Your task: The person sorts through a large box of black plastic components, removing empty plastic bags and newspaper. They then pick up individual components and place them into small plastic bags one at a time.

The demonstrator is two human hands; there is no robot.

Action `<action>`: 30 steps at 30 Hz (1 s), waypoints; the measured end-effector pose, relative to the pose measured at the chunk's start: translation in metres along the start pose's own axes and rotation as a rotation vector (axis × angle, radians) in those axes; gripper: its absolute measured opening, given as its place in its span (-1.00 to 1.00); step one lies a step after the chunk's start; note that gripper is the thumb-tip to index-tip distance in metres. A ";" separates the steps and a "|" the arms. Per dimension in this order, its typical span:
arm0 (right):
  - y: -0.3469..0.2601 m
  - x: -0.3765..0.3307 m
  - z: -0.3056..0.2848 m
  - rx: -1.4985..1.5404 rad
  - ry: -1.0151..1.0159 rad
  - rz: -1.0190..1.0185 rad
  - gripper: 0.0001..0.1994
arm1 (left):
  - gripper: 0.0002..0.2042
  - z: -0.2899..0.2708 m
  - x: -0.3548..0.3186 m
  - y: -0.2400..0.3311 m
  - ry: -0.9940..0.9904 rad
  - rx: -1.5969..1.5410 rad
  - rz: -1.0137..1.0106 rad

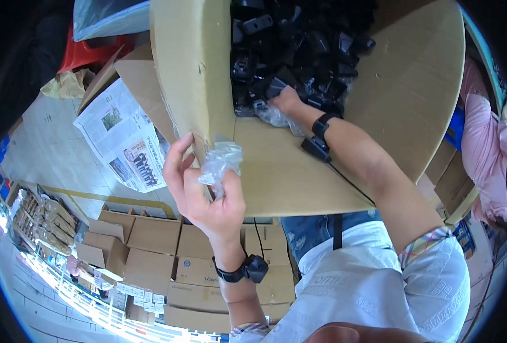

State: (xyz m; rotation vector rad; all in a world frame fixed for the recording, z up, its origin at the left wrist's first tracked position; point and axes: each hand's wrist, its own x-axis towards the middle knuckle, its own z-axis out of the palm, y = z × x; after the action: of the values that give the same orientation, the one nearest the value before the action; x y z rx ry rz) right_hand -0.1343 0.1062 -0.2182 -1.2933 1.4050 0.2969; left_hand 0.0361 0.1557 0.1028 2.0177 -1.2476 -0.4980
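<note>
My left hand (205,191) is outside the near wall of a big cardboard box (199,74) and grips a crumpled clear plastic bag (222,162). My right hand (289,102) reaches into the box, fingers down among several small black plastic parts (299,48) piled at its far end. A second bit of clear plastic (276,117) lies under that hand on the box floor. Both wrists wear black bands with a small black device.
A newspaper (124,137) lies on the floor left of the box. Several smaller cardboard boxes (150,257) stand below. Red cloth (87,54) sits at the upper left and pink fabric (485,148) at the right edge.
</note>
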 end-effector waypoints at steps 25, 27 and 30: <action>0.003 -0.118 -0.104 0.503 -0.029 -0.138 -0.83 | -0.90 0.000 0.002 -0.003 0.027 -0.013 0.005; 0.012 -0.128 -0.105 0.492 -0.005 -0.168 -0.77 | -0.89 -0.001 0.003 0.002 0.015 -0.012 -0.016; 0.017 -0.122 -0.109 0.654 -0.107 -0.098 -0.78 | -0.89 0.000 0.003 0.001 0.024 -0.028 0.010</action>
State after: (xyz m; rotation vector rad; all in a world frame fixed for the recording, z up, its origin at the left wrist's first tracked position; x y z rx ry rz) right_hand -0.2379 0.0910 -0.0913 -0.7855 1.2001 -0.1556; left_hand 0.0374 0.1526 0.1035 1.9878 -1.2289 -0.4832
